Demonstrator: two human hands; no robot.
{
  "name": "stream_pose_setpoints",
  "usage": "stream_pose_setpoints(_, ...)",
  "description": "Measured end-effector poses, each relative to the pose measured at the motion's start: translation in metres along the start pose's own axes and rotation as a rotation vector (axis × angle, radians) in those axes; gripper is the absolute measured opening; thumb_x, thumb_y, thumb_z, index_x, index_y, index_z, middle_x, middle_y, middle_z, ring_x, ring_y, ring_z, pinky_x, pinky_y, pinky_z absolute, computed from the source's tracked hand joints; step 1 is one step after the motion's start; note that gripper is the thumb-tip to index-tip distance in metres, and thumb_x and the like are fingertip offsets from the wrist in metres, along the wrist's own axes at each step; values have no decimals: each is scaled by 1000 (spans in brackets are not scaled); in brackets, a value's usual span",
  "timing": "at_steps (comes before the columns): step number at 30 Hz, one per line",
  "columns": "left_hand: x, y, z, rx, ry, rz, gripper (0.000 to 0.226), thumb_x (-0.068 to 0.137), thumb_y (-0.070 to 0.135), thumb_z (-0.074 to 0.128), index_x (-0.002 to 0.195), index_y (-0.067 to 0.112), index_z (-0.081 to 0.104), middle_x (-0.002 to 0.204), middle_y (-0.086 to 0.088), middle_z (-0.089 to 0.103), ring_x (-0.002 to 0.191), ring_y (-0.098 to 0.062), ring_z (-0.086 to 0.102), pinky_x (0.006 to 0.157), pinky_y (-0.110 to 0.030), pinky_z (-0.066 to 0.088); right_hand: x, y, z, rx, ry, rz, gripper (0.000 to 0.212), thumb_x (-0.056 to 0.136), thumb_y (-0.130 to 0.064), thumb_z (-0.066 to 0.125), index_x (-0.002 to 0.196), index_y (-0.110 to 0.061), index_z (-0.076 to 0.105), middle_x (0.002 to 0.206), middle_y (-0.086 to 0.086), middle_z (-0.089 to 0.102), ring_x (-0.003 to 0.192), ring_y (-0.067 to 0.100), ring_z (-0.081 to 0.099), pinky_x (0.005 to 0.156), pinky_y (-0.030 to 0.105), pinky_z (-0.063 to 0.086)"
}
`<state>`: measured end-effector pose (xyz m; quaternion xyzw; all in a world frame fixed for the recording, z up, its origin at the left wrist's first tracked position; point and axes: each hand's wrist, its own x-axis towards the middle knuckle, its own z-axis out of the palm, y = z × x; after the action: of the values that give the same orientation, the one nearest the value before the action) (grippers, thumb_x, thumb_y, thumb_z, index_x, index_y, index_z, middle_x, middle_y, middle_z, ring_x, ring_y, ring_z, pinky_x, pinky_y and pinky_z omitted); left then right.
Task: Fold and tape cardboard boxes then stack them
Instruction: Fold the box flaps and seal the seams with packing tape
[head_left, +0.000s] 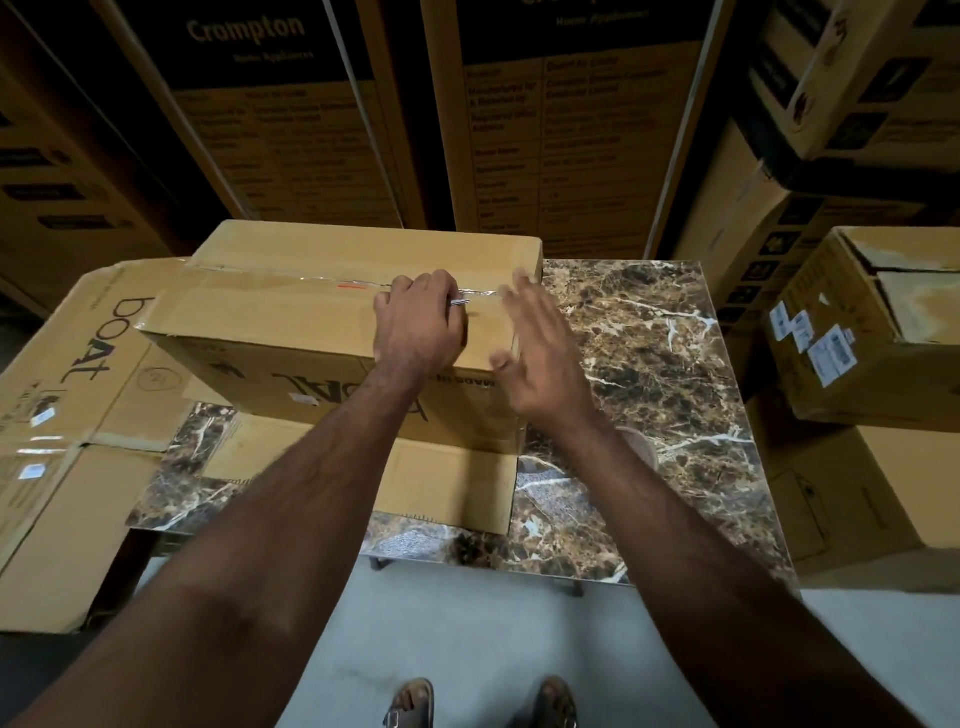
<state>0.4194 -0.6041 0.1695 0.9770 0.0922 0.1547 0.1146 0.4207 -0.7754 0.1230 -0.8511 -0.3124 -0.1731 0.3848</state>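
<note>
A warehouse storeroom: stacked appliance cartons (291, 119) wall in the marble-topped table (639, 364).

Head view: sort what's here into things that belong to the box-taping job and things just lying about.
Part of the job:
- boAt box on the marble table, clear tape along its top seam
- left hand, fingers curled round a small metal tool
- right hand, open by the box's right end
- flattened boAt cartons at left

Lying about:
- Crompton cartons behind
- stacked boxes at right
</note>
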Motion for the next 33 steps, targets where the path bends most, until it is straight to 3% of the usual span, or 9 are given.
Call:
stream_pose_setpoints(3,-5,-4,4,-1,5,5,20,100,32,44,114,22,55,111,-1,64,108,-24,49,91,-43,37,-19,-2,20,-212,-62,-184,72,102,-62,21,147,-12,46,161,16,32,151,25,20,122,46,6)
stream_pose_setpoints(6,-6,-4,4,-4,11,36,23,98,32,43,113,20,55,110,-1,64,105,-24,49,88,-43,37,-10,15,22,-203,32,-300,67,104,-55,27,124,-3,65,133,21,59,130,34,48,111,52,36)
stream_pose_setpoints(9,-8,-7,3,-3,11,35,24,97,31,43,113,19,56,109,-2,64,105,-25,50,88,-43,38,-1,25,18,-120,55,-328,84,101,-63,18,118,3,67,122,21,66,120,32,55,105,45,44)
stream_pose_setpoints(15,-10,-4,5,14,8,25,24,98,31,43,114,19,55,111,-3,63,107,-25,49,91,-45,38,6,14,32,245,274,-37,64,106,-47,23,124,-1,64,131,18,62,125,29,56,104,46,45)
stream_pose_setpoints(19,-9,-2,6,4,-13,41,23,96,29,44,114,18,55,111,-3,62,107,-25,48,91,-45,39,6,7,44,451,422,109,47,100,-28,34,122,1,63,123,14,66,117,25,60,96,49,49)
stream_pose_setpoints(25,1,-3,6,11,-28,53,24,95,30,44,114,19,54,113,-3,62,108,-24,47,90,-44,38,23,12,35,448,392,91,44,95,-27,38,112,5,63,107,10,64,98,16,57,83,37,50)
stream_pose_setpoints(30,4,-2,10,-20,-28,69,23,95,30,44,114,20,54,113,-1,63,107,-23,48,92,-46,40,31,1,37,695,632,445,39,101,-36,33,125,-17,57,125,5,55,114,25,55,93,47,51)
stream_pose_setpoints(31,4,-2,10,-22,-31,69,23,95,30,44,113,21,54,114,-1,63,108,-22,48,92,-46,40,30,-5,38,711,638,515,47,101,-42,30,131,-16,55,134,9,51,122,22,52,99,39,49)
stream_pose_setpoints(33,2,-3,10,-18,-32,63,23,95,30,44,113,21,54,114,-1,63,108,-23,48,92,-45,39,24,-17,38,664,430,588,69,97,-57,22,147,-15,44,157,8,36,140,11,37,112,23,34)
